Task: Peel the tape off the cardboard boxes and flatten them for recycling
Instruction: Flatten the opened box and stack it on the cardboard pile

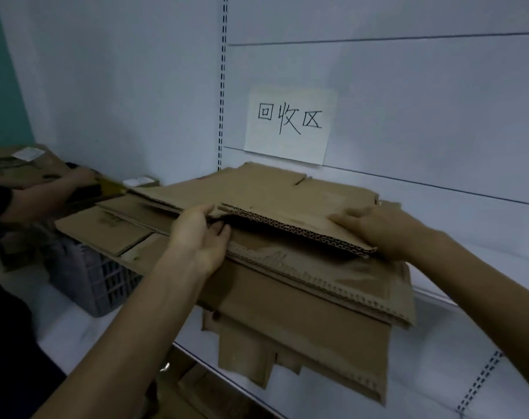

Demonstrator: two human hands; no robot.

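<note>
A flattened brown cardboard box lies on top of a stack of flattened cardboard on a white shelf. My left hand grips its near left edge, thumb on top and fingers underneath. My right hand rests on its near right corner, fingers spread flat over the top sheet. The corrugated front edge of the top box is lifted slightly off the stack between my hands.
A paper sign with handwriting hangs on the white back panel. Another person's hand at the left works on a cardboard box. A grey plastic crate stands under the stack's left side. The white shelf extends right.
</note>
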